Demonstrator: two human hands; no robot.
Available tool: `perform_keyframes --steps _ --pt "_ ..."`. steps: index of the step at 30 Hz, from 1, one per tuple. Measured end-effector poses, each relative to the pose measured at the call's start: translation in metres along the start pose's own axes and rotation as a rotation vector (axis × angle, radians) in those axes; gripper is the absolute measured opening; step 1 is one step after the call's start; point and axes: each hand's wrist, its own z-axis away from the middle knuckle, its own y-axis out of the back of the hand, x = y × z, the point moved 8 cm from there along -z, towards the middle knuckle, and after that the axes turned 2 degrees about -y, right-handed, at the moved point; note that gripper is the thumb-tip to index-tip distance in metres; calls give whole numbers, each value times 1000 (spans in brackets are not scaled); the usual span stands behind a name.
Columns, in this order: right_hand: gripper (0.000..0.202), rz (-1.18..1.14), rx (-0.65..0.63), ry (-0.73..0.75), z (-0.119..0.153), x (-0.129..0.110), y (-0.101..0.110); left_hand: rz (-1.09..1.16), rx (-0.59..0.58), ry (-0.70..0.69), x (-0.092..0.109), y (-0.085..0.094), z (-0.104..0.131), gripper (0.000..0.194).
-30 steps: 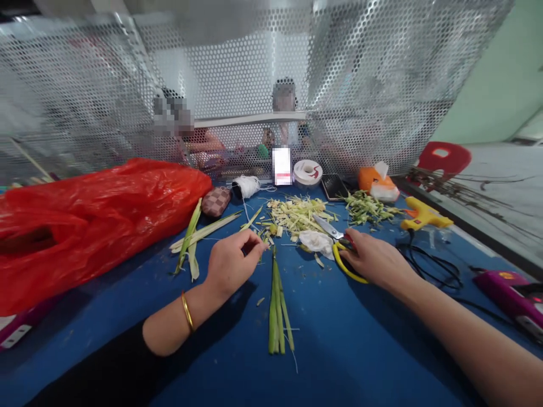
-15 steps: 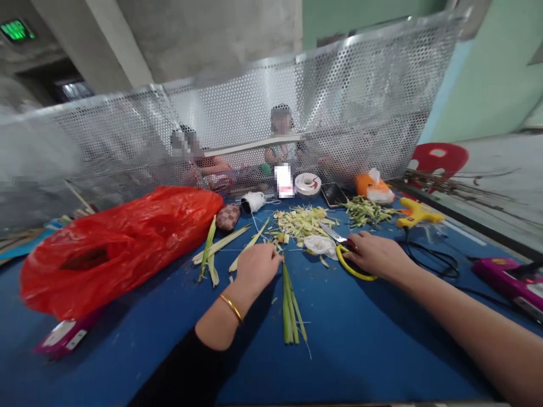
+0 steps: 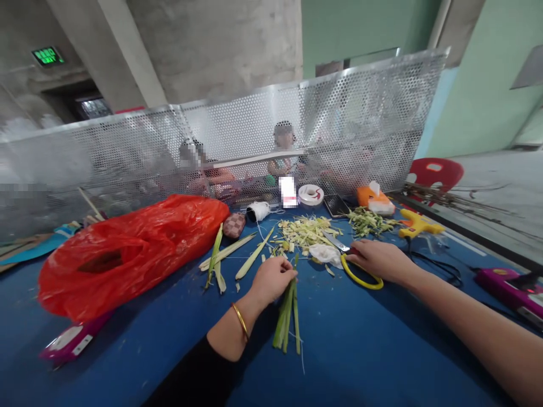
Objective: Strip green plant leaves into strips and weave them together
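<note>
My left hand (image 3: 275, 277), with a gold bangle at the wrist, pinches the top of a bundle of green leaf strips (image 3: 288, 319). Their cut ends fan toward me over the blue table, and a thin white thread trails beside them. My right hand (image 3: 379, 260) is closed on the handle of a pair of yellow-handled scissors (image 3: 362, 281). Their blades point up and left at a heap of pale chopped stalks (image 3: 307, 233), beside a crumpled white plastic wad (image 3: 326, 254). Several loose pale leaf strips (image 3: 254, 253) lie left of my left hand.
A red plastic bag (image 3: 169, 243) covers much of the left side. Along the back stand a white thread spool (image 3: 259, 211), a ribbon roll (image 3: 311, 195) and an orange tissue pack (image 3: 375, 200). To the right are a yellow glue gun (image 3: 418, 223), its cable and a purple power strip (image 3: 507, 288).
The view has tilted upward. The leaf bundle's lower ends have swung left, and its tip now shows above my left fingers. My right hand stays on the scissors.
</note>
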Motion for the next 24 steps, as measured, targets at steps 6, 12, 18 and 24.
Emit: perform_keyframes --steps 6,12,18,24 --pt "32 8 56 -19 1 1 5 489 -71 84 4 13 3 14" --pt "44 -117 427 218 21 -39 30 838 86 111 1 55 -2 11" --pt "60 -372 87 852 36 -152 13 985 76 124 6 50 5 5" --pt "56 -446 181 509 -5 -136 35 1052 51 109 4 47 6 6"
